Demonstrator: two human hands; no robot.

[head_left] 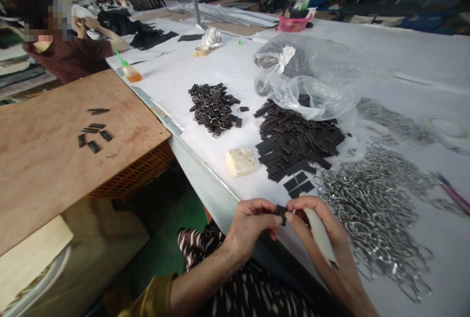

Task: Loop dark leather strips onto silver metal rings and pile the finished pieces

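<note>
Between the thumb and index finger of my left hand (pixel 253 219) is a small black strap piece (pixel 281 213). My right hand (pixel 323 238) meets it from the other side, its thumb and fingertips at the piece's right edge. A white, tapered stick-like tool (pixel 320 236) lies through my right hand, held against the palm. Whether a ring sits in the strap piece is too small to tell. Just beyond my hands lie a few flat black strap pieces (pixel 299 184) and a big heap of the same (pixel 299 138). Metal rings (pixel 370 204) are piled right of my right hand.
Folded tabs with rings (pixel 215 106) form a pile farther left. Near the table edge lies a cream block (pixel 241 161). Clear plastic bags (pixel 312 77) stand behind the straps; purple-handled tweezers (pixel 453 193) lie right. Another person (pixel 69 57) sits beyond the wooden board (pixel 73 160).
</note>
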